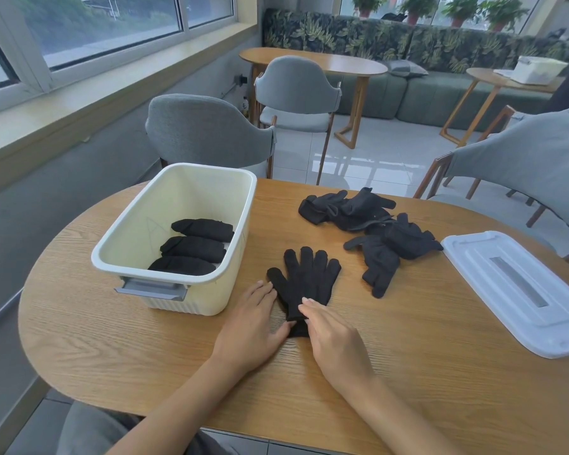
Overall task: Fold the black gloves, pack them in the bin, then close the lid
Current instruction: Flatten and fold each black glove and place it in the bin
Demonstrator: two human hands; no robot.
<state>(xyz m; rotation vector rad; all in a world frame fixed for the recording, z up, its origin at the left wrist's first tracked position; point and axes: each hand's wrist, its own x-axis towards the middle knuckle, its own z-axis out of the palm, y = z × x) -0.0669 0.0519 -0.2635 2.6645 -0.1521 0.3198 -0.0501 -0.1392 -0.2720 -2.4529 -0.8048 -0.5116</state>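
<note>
head view, left to right: a cream bin (234,218) sits on the wooden counter (145,339), open, with three folded black gloves (191,249) stacked in a row along its near right side. just right of the bin a flat black glove (304,279) lies spread on the counter, fingers pointing away, cuff toward the person. the left hand (250,326) rests at the glove's left edge, fingers straight, fingertips touching its thumb side, thumb against the cuff; this grip is open and flat, holding nothing. the right hand (334,339) lies on the cuff's right side, fingers straight and pressing down on the fabric, likewise not curled round it. farther back and right, a loose pile of unfolded gloves (372,224) lies well apart from both hands. the white lid (519,290) lies flat near the counter's right edge.
</note>
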